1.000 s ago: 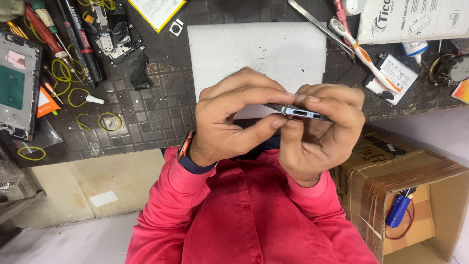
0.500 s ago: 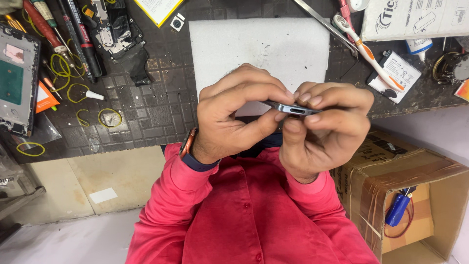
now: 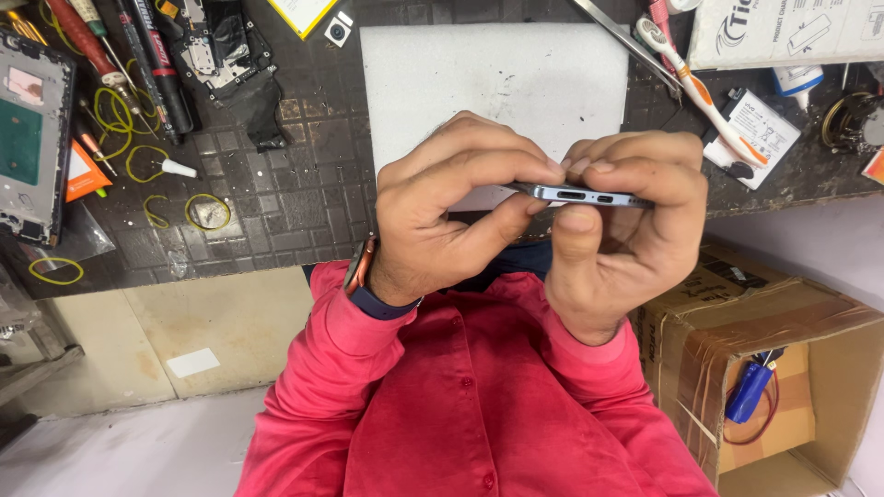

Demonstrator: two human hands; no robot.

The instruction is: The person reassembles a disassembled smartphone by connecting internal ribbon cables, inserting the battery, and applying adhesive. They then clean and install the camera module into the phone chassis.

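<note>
A slim blue-grey phone (image 3: 580,195) is held edge-on in front of my chest, its narrow side with two small slots facing me. My left hand (image 3: 451,212), with a watch on its wrist, pinches the phone's left end between thumb and curled fingers. At the right end, my right hand (image 3: 626,248) has its thumb under the edge and its fingers over the top. Both hands hover above the near edge of a white mat (image 3: 497,74) lying on a dark gridded work mat (image 3: 276,202).
Screwdrivers (image 3: 138,55), a stripped phone frame (image 3: 32,138), phone parts and yellow rubber bands (image 3: 207,212) lie at the left. A toothbrush (image 3: 700,92), tweezers and a small bottle lie at the upper right. An open cardboard box (image 3: 792,322) stands at the lower right.
Both hands keep their grip on the phone. My fingers have shifted slightly along its edge, and the phone sits a touch lower in view.
</note>
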